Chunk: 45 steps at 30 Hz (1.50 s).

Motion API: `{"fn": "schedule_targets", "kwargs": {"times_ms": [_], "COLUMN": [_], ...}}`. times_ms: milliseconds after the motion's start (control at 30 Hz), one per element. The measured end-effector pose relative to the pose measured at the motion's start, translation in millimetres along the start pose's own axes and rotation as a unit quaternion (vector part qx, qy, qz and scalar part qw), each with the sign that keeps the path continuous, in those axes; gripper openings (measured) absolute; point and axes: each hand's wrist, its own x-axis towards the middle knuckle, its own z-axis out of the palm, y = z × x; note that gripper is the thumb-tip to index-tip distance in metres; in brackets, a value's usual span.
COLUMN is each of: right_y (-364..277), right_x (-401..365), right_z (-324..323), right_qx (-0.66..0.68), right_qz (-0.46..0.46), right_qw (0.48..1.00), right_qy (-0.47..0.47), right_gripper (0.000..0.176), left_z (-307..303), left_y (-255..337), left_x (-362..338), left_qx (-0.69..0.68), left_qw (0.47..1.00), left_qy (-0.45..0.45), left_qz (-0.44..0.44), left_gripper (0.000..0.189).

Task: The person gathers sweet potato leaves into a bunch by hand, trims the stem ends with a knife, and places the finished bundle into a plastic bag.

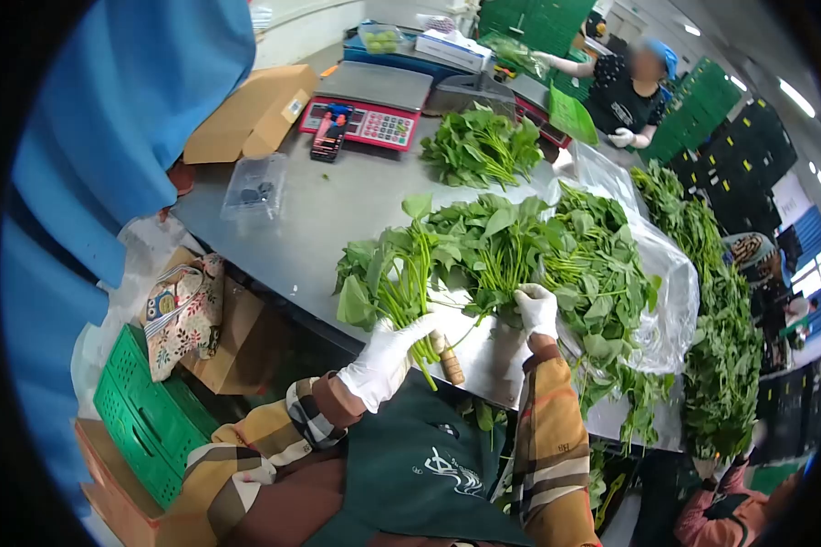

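Note:
My left hand (383, 363), in a white glove, is closed around the stems of a leafy green bunch (401, 273), whose leaves point away from me. Just right of its fingers a wooden handle (451, 363) shows near the table's front edge. My right hand (536, 310), also gloved in white, has curled fingers at the stem ends of a second leafy bunch (502, 242); whether it grips a stem is too small to tell. More loose greens (593, 264) lie to its right, and another bunch (483, 146) rests farther back on the metal table (310, 237).
A red scale (365, 123), a clear plastic box (254, 187) and an open cardboard box (251, 114) stand back left. Plastic sheeting (670, 283) and a long row of greens (721, 365) are on the right. Co-workers (625, 100) stand at the back and at the right.

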Motion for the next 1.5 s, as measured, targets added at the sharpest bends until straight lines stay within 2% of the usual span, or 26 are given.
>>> {"fn": "schedule_targets", "kwargs": {"times_ms": [33, 100, 200, 367, 433, 500, 567, 633, 700, 767, 967, 1167, 1233, 1367, 1500], "right_y": [-15, -27, -27, -55, -55, -43, -16, 32, 28, 41, 35, 49, 52, 47, 50], "right_x": [-6, -11, -13, -36, -51, -67, -79, -82, -98, -94, -100, -100, -100, -101, -102], "right_z": [-4, -7, -3, -21, -32, -37, -32, -11, -1, 4, -1, 5, 5, 6, 5], "right_qx": [0.063, 0.102, 0.201, 0.327, 0.351, 0.31, 0.268, 0.252, 0.315, 0.278, 0.298, 0.24, 0.252, 0.278, 0.265], "right_qz": [0.019, 0.043, 0.0, -0.02, -0.014, 0.009, -0.043, -0.002, -0.024, -0.032, -0.022, -0.045, -0.05, -0.059, -0.062], "right_qw": [0.998, 0.994, 0.979, 0.941, 0.935, 0.95, 0.962, 0.965, 0.945, 0.956, 0.951, 0.966, 0.963, 0.954, 0.958], "right_qy": [-0.005, -0.02, 0.038, 0.081, 0.045, 0.037, 0.038, 0.071, 0.085, 0.091, 0.082, 0.079, 0.076, 0.093, 0.088], "right_gripper": [0.015, 0.017, 0.02, 0.029, 0.026, 0.018, 0.009, 0.008, 0.011, 0.012, 0.014, 0.017, 0.017, 0.021, 0.022], "left_z": [0, -5, -6, -3, 2, 5, 4, 11, 25, 22, 17, 24, 28, 16, 10], "left_y": [1, -3, -8, -12, -13, -15, -21, -23, -18, -24, -37, -47, -50, -63, -75], "left_x": [-3, -4, -10, -11, -12, -11, -8, -6, -10, -6, 2, -2, -3, 3, 7], "left_qx": [0.006, 0.014, 0.026, 0.048, 0.052, 0.056, 0.056, 0.055, 0.055, 0.07, 0.093, 0.086, 0.093, 0.078, 0.077], "left_qw": [1.0, 1.0, 0.999, 0.999, 0.998, 0.998, 0.998, 0.997, 0.996, 0.996, 0.994, 0.993, 0.992, 0.993, 0.991], "left_qy": [0.007, 0.009, 0.017, 0.008, 0.017, 0.014, 0.001, -0.016, -0.038, -0.015, 0.029, 0.006, 0.019, -0.016, 0.016], "left_qz": [-0.009, -0.013, -0.018, -0.024, -0.03, -0.04, -0.037, -0.044, -0.06, -0.059, -0.05, -0.08, -0.082, -0.088, -0.105], "left_gripper": [0.013, 0.013, 0.013, 0.014, 0.013, 0.011, 0.011, 0.01, 0.01, 0.011, 0.012, 0.012, 0.011, 0.01, 0.011]}}
